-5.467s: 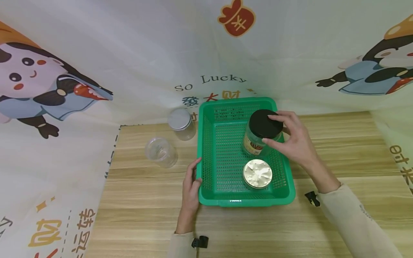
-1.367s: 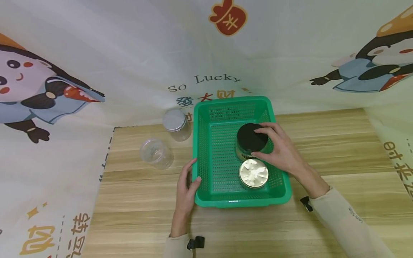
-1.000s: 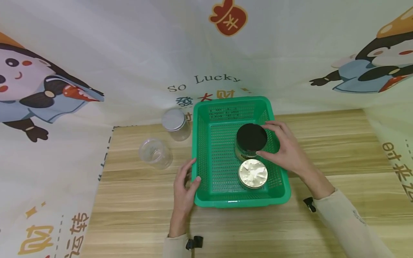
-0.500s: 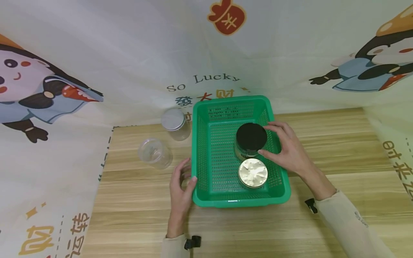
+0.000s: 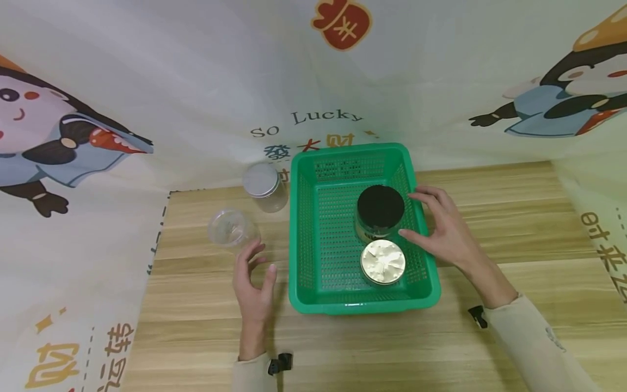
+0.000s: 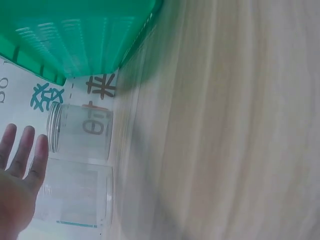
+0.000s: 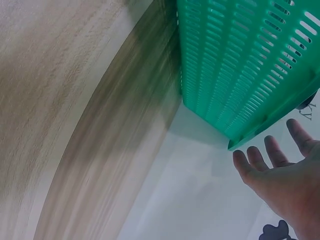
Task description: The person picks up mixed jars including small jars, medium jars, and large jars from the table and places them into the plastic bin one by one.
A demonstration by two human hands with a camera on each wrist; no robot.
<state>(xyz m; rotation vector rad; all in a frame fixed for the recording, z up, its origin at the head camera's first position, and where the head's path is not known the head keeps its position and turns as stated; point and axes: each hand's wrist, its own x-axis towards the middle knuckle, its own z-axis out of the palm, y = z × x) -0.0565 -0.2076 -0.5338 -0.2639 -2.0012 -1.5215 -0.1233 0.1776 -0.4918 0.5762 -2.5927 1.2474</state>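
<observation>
A green plastic basket holds a jar with a black lid and, in front of it, a round container with a gold foil top. My right hand is over the basket's right rim, thumb and fingers spread just right of the black-lidded jar, holding nothing. My left hand is off the basket on its left side, fingers loosely bent and empty. Its fingertips overlap the front of a clear open jar in the head view. Behind that stands a clear jar with a silver lid.
The wooden table runs up to a white printed cloth hanging behind and at both sides. In the left wrist view, the lidded jar and the clear jar stand close together near the basket wall.
The black-lidded jar was lowered upright into the basket, and my right hand let go and drew back to the right. My left hand left the basket rim and moved left towards the clear jar.
</observation>
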